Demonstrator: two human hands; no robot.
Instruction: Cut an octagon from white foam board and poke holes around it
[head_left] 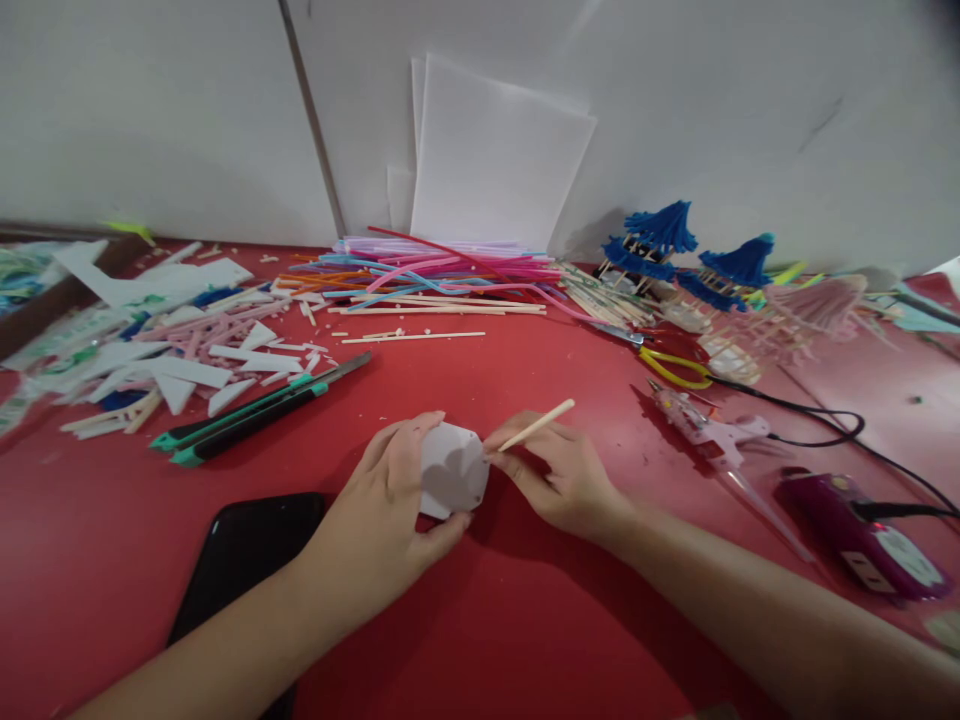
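My left hand (390, 500) grips a small white many-sided foam or card piece (452, 470) by its left side, thumb at the lower edge and fingers along the top. Small dark holes or marks show near the piece's corners. My right hand (566, 475) pinches a short pale wooden stick (536, 425) between thumb and fingers. The stick's lower end is close to the right edge of the white piece; whether it touches, I cannot tell. Both hands are just above the red table (510, 640).
A green-black utility knife (262, 410) and a phone (240, 560) lie left. White scraps (172, 370) and coloured pipe cleaners (450, 265) are behind. At right are yellow-handled scissors (675, 368), a glue gun (705, 430), a purple power strip (862, 535) and blue-roofed models (660, 240).
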